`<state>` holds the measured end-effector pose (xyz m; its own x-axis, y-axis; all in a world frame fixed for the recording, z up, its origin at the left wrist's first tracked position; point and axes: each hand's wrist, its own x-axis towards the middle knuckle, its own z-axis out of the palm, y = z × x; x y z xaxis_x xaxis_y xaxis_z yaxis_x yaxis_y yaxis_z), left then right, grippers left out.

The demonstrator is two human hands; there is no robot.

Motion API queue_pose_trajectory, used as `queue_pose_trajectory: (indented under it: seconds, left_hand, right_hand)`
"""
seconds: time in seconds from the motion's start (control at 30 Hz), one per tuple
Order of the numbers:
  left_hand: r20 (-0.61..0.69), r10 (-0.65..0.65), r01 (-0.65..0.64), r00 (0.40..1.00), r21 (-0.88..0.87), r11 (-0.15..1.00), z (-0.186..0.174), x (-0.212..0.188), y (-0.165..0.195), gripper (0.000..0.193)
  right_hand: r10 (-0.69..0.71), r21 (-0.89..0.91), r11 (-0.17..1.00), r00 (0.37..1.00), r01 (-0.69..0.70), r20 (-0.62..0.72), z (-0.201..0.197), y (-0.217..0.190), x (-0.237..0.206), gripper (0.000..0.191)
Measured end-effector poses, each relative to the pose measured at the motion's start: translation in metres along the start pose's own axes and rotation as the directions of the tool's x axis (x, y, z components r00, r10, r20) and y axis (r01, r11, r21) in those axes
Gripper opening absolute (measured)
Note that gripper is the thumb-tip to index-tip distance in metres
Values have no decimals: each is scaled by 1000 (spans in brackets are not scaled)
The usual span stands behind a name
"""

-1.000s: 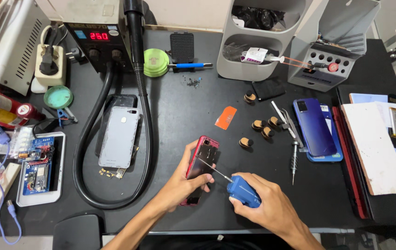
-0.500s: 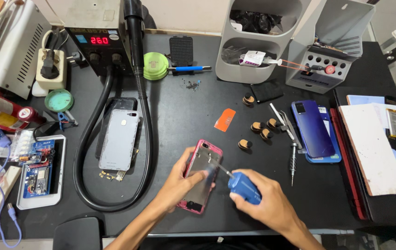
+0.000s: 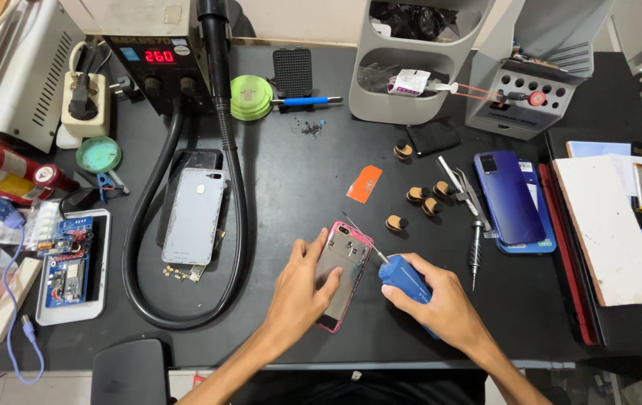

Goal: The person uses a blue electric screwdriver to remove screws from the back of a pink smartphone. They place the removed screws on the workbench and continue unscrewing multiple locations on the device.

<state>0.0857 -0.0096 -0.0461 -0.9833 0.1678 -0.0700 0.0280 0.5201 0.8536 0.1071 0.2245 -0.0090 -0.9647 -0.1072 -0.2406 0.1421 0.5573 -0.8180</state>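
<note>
Near the desk's front edge, your left hand [image 3: 302,289] fingers pressed the pink-rimmed phone [image 3: 343,274]; right hand [image 3: 441,304] fingers clamped the blue-handled screwdriver [image 3: 403,276], whose tip could slip and scratch.

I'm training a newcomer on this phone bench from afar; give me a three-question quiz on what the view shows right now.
1. True or false: the left hand rests on the pink-framed phone.
2. What does the right hand hold?
A. tweezers
B. blue-handled screwdriver
C. orange card
3. Which phone lies right of the small brown knobs?

Key: 1 true; 2 B; 3 the blue phone.
</note>
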Motion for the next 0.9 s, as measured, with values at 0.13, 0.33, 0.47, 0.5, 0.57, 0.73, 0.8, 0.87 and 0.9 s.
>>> queue_pose_trajectory:
  seconds: [0.13, 0.33, 0.47, 0.5, 0.57, 0.73, 0.8, 0.87, 0.9]
  left_hand:
    - [2, 146, -143, 989, 217, 966, -10, -5, 7, 57]
    - [18, 206, -203, 978, 258, 944, -26, -3, 17, 37]
    - [-23, 141, -137, 990, 126, 983, -40, 4, 20, 37]
    - [-28, 255, -251, 967, 104, 962, -43, 5, 19, 38]
    - [-47, 469, -466, 882, 63, 883, -48, 7, 17, 43]
    - [-19, 297, -297, 955, -129, 946, -46, 14, 12, 47]
    - [74, 274, -256, 959, -190, 948, -47, 16, 10, 40]
    - [252, 169, -120, 953, -197, 973, -48, 17, 8, 25]
    - [241, 226, -175, 944, -213, 961, -48, 17, 8, 21]
  right_hand:
    - [6, -9, 1000, 1000, -6, 16, -2, -5, -2, 44]
    - [-17, -27, 999, 997, 19, 78, -5, -12, -2, 46]
    - [-49, -64, 996, 990, 58, 134, -6, -15, -1, 48]
    - [-75, -66, 994, 986, 86, 149, -7, -16, -1, 48]
    - [-31, -81, 996, 983, 47, 179, -11, -17, 1, 51]
    - [-89, -80, 990, 954, 117, 287, -21, -20, 4, 49]
    - [-56, -115, 988, 932, 103, 358, -25, -22, 4, 52]
    - [-105, -118, 980, 913, 163, 395, -28, -23, 5, 50]
    - [-128, -119, 974, 902, 192, 412, -30, -24, 6, 50]
